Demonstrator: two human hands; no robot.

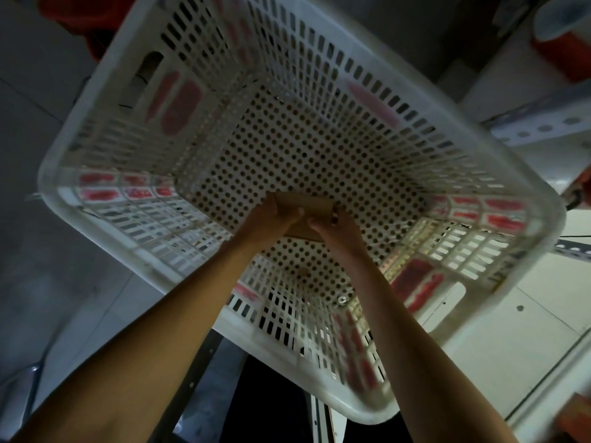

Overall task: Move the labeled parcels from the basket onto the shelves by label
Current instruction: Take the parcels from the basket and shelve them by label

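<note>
Both hands reach into the white basket [524, 199]. The left hand [271, 219] and right hand [335, 228] close their fingers around a small cardboard parcel [307, 207]. Its long axis runs left to right.

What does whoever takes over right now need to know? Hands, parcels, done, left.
Left hand: closed on the left end of the brown cardboard parcel, down inside the white basket.
Right hand: closed on the parcel's right end.
Parcel: low in the basket, at or just above the perforated floor; its label is not visible from here.
Done: the basket looks otherwise cleared; no other parcel shows on its floor.
Left: lift this one out, read its label, put it on the matching shelf. The frame is blurred and the shelves show only at the right edge, so shelf contents cannot be confirmed.
</note>
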